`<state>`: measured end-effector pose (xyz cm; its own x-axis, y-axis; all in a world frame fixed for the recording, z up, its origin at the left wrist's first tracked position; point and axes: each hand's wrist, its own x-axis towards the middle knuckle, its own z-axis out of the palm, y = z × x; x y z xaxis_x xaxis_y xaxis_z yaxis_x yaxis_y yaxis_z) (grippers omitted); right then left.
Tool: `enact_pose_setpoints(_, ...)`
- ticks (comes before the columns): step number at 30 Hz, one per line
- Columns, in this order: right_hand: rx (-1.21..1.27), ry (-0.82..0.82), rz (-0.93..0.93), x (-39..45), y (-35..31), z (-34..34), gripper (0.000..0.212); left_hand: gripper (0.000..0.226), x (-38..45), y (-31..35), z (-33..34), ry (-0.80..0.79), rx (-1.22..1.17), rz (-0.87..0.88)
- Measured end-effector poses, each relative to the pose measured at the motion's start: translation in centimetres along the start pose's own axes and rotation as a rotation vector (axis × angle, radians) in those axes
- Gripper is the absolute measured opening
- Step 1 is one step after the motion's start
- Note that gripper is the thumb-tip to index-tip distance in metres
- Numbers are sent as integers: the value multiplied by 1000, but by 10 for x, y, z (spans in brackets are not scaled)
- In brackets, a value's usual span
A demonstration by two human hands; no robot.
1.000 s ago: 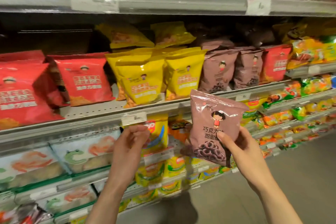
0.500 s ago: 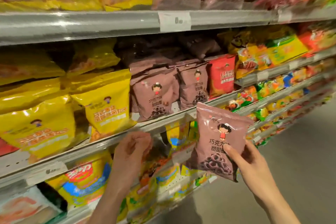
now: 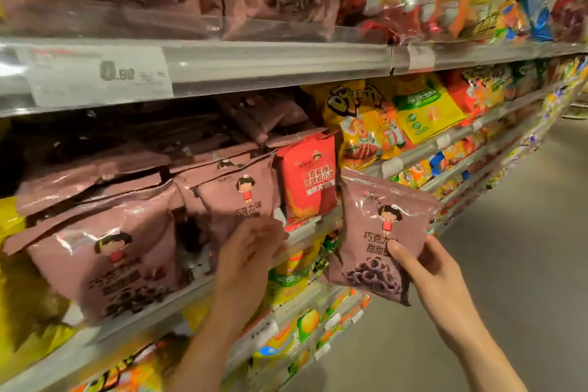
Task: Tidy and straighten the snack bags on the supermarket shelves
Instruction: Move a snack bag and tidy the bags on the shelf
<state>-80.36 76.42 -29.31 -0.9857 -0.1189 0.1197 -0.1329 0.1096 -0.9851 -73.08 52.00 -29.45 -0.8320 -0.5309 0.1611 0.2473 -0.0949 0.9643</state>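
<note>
My right hand [image 3: 436,277] holds a mauve chocolate-ring snack bag [image 3: 378,226] upright in front of the shelves, thumb on its front near the printed rings. My left hand [image 3: 248,254], back towards me and fingers curled, is up against the lower edge of a matching mauve bag [image 3: 235,197] standing on the middle shelf. Blur hides whether those fingers grip it. More mauve bags lean in untidy rows behind and beside it, with a larger-looking one [image 3: 105,251] at the front left.
A red bag [image 3: 308,181] stands right of the mauve ones, then yellow and orange bags [image 3: 423,105]. The upper shelf rail [image 3: 270,64] with a price tag [image 3: 95,75] carries more mauve bags. Lower shelves hold small colourful packs. The grey aisle floor [image 3: 509,264] lies to the right.
My view has shifted right and closer to the mauve section. My left hand rose from the shelf rail to the shelved mauve bag. My right hand still holds its bag.
</note>
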Motion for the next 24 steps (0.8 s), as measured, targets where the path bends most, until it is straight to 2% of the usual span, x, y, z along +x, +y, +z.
enact_pose_setpoints(6, 1, -48, -27, 66, 13, -22, 36, 15, 23, -10, 42, 25, 114, 69)
enact_pose_setpoints(9, -11, -130, -49, 101, 22, -37, 42, 10, 33, -20, 62, 103, 174, 110)
enact_pose_setpoints(11, -29, -192, -60, 123, 26, -47, 40, 18, 38, -27, 79, 188, 223, 191)
enact_pose_setpoints(14, 12, -302, -78, 152, 30, -61, 25, 25, 44, -39, 104, 324, 297, 286)
enact_pose_setpoints(19, 26, -448, -75, 191, 35, -76, 36, 53, 57, -57, 121, 606, 575, 287)
enact_pose_setpoints(24, 38, -549, -101, 217, 39, -76, 37, 82, 73, -55, 129, 655, 659, 142)
